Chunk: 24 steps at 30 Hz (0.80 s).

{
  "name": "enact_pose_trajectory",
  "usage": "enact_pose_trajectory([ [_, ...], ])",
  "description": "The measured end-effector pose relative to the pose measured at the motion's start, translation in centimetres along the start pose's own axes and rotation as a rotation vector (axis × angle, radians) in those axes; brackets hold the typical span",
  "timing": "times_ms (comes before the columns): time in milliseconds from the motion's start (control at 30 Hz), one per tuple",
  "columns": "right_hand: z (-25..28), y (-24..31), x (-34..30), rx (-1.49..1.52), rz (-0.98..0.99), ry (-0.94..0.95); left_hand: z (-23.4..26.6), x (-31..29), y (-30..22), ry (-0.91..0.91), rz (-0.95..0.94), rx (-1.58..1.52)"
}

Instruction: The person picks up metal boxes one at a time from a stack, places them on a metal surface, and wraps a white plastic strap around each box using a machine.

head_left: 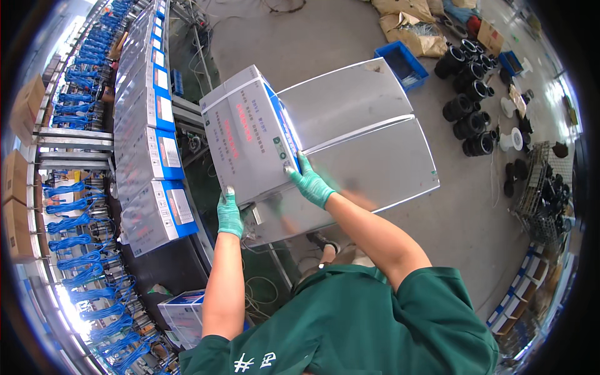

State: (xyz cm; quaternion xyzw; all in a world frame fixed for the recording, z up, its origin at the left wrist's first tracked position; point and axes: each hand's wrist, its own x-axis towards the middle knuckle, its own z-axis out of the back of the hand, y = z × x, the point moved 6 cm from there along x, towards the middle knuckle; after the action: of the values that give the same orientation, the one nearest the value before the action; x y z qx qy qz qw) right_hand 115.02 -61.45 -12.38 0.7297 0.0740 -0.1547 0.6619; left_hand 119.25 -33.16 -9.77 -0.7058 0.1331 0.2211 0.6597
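A grey and blue cardboard box with printing on its top is gripped between my two hands, tilted over the left part of a shiny metal table. My left hand, in a green glove, holds the box's near left corner. On its right near corner lies my right hand, gloved the same way, fingers bent against the blue-edged side. The fingers of both hands are partly hidden by the box. Whether its underside rests on the metal cannot be told.
To the left a row of similar boxes stands on a dark conveyor. Beyond run racks of blue cable coils. A blue crate sits behind the table. Several black cylindrical parts and a wire basket are at the right.
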Motion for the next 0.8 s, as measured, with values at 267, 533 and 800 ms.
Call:
enact_pose_trajectory([
  [267,22.1,-3.4,-0.1,0.510,-0.259,-0.591,1.0,0.9,1.2,-0.025,0.072,-0.004],
  [533,27.9,-3.7,3.7,0.637,-0.239,-0.674,1.8,1.2,1.6,-0.129,0.080,0.036],
  [800,11.3,16.0,0.5,-0.468,0.536,-0.434,-5.5,-5.2,-7.9,-0.216,-1.094,1.330],
])
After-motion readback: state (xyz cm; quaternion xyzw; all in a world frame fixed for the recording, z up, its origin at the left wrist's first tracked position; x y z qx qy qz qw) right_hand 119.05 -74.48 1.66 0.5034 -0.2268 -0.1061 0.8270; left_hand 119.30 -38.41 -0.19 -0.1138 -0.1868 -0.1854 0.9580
